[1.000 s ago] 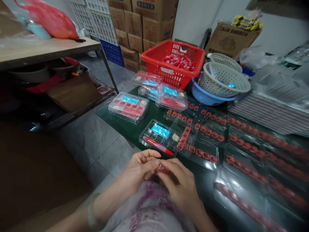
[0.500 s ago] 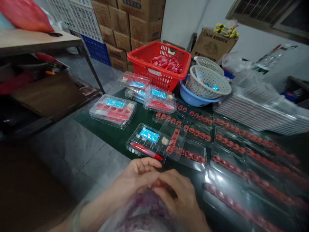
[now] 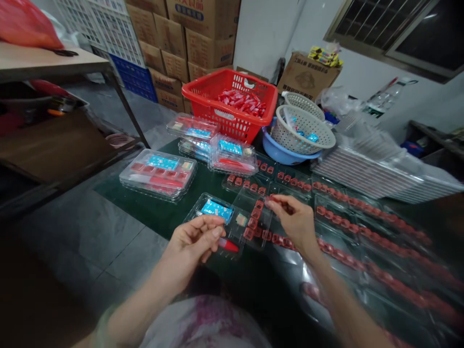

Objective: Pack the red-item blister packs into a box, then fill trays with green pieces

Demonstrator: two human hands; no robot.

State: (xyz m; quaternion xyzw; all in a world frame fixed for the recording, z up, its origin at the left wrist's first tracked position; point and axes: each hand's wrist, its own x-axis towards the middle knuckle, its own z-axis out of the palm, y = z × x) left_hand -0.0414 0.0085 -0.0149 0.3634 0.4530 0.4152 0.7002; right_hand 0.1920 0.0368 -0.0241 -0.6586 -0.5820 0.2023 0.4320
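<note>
Red plastic piece point(image 3: 286, 208) sits pinched between thumb and forefinger of our right hand point(image 3: 293, 222), a tight fingertip grip that suits something this small. Our left hand point(image 3: 192, 244) hangs open and empty, fingers loosely curled, left of that pinch, above a clear plastic tray point(image 3: 194, 215) holding a blue card point(image 3: 216, 209). A row of red pieces point(image 3: 253, 217) lies just beside the pinch.

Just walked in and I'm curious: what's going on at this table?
A person is working over a green mat covered with clear plastic trays. The right hand pinches a small red piece above an open tray, whose lid holds a row of red pieces. The left hand hangs over that tray, near its blue card and red-tipped stick. Closed packs sit beyond.
</note>
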